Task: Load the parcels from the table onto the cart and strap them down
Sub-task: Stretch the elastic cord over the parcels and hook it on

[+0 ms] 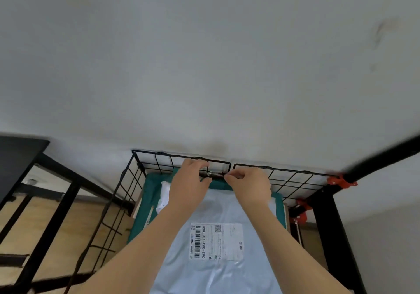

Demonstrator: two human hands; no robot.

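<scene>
A pale grey wall [204, 55] rises behind a light wooden floor [91, 214].

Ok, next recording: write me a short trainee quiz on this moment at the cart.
1. True or false: the left hand and the right hand each hold a parcel.
2. Which parcel lies on top? A the grey bag with a label; B the teal one; C a brown box.
3. Fill in: the clamp at the far right corner of the wire panel is ___.
Key: 1 false, both hold a metal hook at the panel; 2 A; 3 red.
</scene>
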